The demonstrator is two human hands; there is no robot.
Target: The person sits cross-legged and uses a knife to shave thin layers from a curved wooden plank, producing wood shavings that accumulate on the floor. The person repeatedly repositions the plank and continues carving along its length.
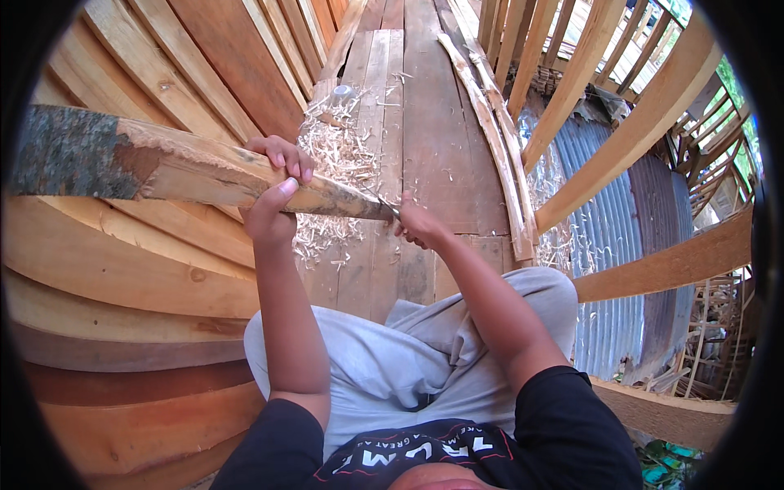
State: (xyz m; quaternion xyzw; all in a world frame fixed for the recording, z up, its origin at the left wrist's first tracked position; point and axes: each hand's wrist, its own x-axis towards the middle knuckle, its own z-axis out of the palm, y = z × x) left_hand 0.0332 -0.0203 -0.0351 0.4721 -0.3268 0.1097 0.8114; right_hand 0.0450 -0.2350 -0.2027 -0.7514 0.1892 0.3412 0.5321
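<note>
A long piece of wood (200, 170) reaches in from the left, with grey bark on its far-left part and pale, cut wood toward its narrowing right end. My left hand (273, 186) is wrapped round it near the middle of the picture, thumb on the near side and fingers over the far side. At the narrow tip, my right hand (418, 224) is closed on a knife; its thin dark blade (387, 203) lies against the wood. The knife's handle is mostly hidden inside my fist.
Pale wood shavings (331, 151) cover part of the plank floor (441, 155), around a small greyish cup-like object (341, 95). Long stripped wood lengths (492, 135) lie along the right side. Board walls (122, 269) rise at left; slatted railing (657, 106) and corrugated metal sheets (608, 204) are at right.
</note>
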